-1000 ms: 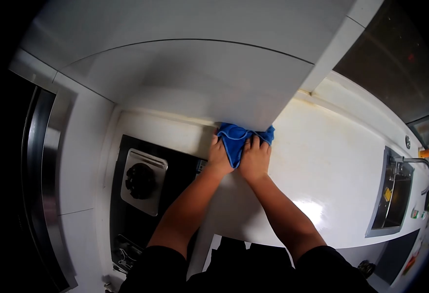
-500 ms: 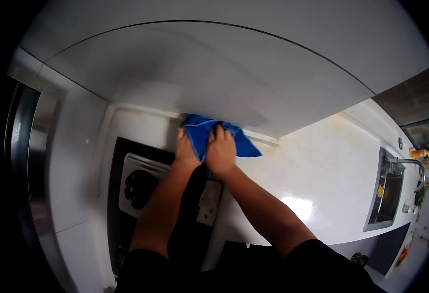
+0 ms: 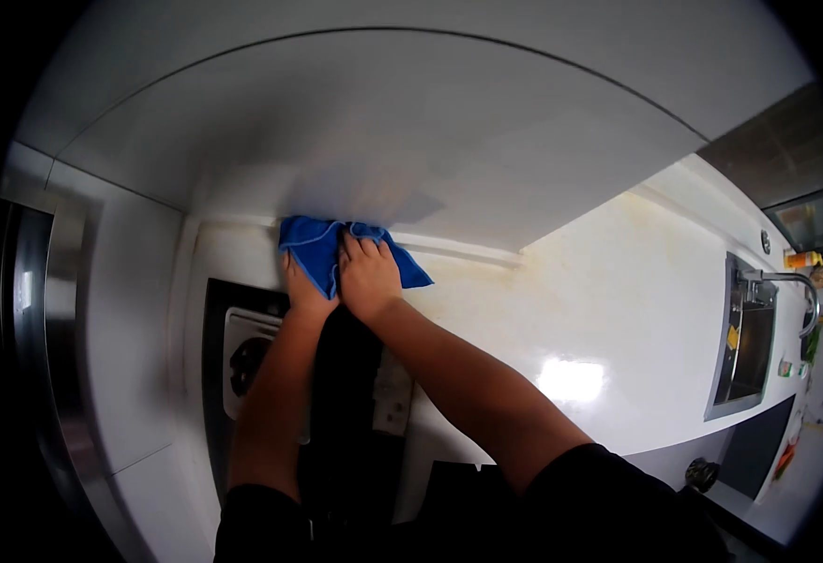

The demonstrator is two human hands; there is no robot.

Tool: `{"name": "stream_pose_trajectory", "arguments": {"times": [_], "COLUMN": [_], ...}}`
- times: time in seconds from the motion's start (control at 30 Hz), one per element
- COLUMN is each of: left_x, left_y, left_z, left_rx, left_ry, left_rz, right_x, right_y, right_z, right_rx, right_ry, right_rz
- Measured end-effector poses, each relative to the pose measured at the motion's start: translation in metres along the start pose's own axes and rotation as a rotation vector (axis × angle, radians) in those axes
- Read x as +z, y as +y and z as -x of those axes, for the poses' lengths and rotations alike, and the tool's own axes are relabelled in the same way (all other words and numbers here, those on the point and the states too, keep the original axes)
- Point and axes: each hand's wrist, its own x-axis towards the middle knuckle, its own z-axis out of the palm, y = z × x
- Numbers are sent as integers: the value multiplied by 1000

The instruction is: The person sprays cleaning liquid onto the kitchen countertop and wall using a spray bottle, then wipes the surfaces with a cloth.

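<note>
A blue cloth [image 3: 312, 249] is bunched against the ledge where the white counter meets the grey wall panel, behind the stove. My left hand [image 3: 305, 288] grips its left part, with the fingers partly covered by the fabric. Beside it, my right hand [image 3: 371, 281] presses down on the cloth with bent fingers, and a loose corner of the cloth sticks out to the right of that hand. Both hands are close together, just beyond the stove's far edge.
Under my forearms lies a black gas stove [image 3: 216, 324] with a burner [image 3: 247, 364]. The white counter [image 3: 524, 310] has yellowish stains along its back edge. To the right are a sink [image 3: 747, 361] and a curved faucet [image 3: 805, 291]. A tall cabinet panel [image 3: 130, 328] stands at the left.
Both hands have moved left along the ledge, taking the blue cloth with them. The camera view has shifted slightly.
</note>
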Motion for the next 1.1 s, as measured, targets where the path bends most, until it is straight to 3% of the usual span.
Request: {"name": "stream_pose_trajectory", "arguments": {"times": [0.07, 0.2, 0.27, 0.43, 0.67, 0.77, 0.93, 1.0, 1.03, 1.07, 1.1], "left_x": [0, 14, 13, 26, 35, 35, 25, 12, 8, 2, -4], "left_y": [15, 32, 65, 135, 205, 226, 264, 272, 281, 292, 302], "left_z": [-4, 0, -1, 0, 2, -1, -7, -8, 3, 13, 22], "left_rx": [-46, -109, -49, -12, 0, -39, -58, 26, 137, 155, -81], "left_ry": [38, -83, -127, 9, -135, -243, 44, -108, 82, 79, 2], "left_rz": [43, 36, -26, 167, 98, 157, 279, 766, 764, 769, 1323], "right_x": [-11, -28, -43, -69, -104, -111, -130, -137, -143, -155, -167], "right_y": [9, 30, 47, 100, 148, 163, 185, 178, 177, 174, 170], "right_z": [6, 27, 41, 85, 123, 137, 162, 172, 176, 180, 185], "right_rx": [-32, 15, 65, 60, 16, 122, 139, 165, 122, 132, 117], "right_ry": [3, -48, -93, -9, 64, 60, 245, 309, 332, 347, 349], "right_rz": [4, 14, 43, 107, 127, 67, -212, -295, -314, -307, -314]}}
